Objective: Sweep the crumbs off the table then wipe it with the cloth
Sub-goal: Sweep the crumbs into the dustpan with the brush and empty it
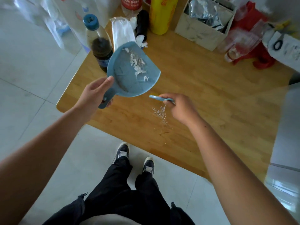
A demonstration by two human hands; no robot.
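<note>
My left hand [95, 93] grips the handle of a blue dustpan [129, 70], lifted above the wooden table [211, 95] with white crumbs [138, 64] lying in its bowl. My right hand [180, 108] is closed on a small blue brush [159, 98], its clear bristles [160, 114] pointing down at the tabletop just right of the pan. A white cloth or tissue pack [122, 31] lies at the table's far left part.
A dark sauce bottle [99, 41] stands behind the pan. A water bottle [132, 5], a yellow container [160, 15], a black roll [142, 23], a paper box [204, 21] and red items [253, 46] crowd the far edge. My shoes [136, 158] are on the tiled floor.
</note>
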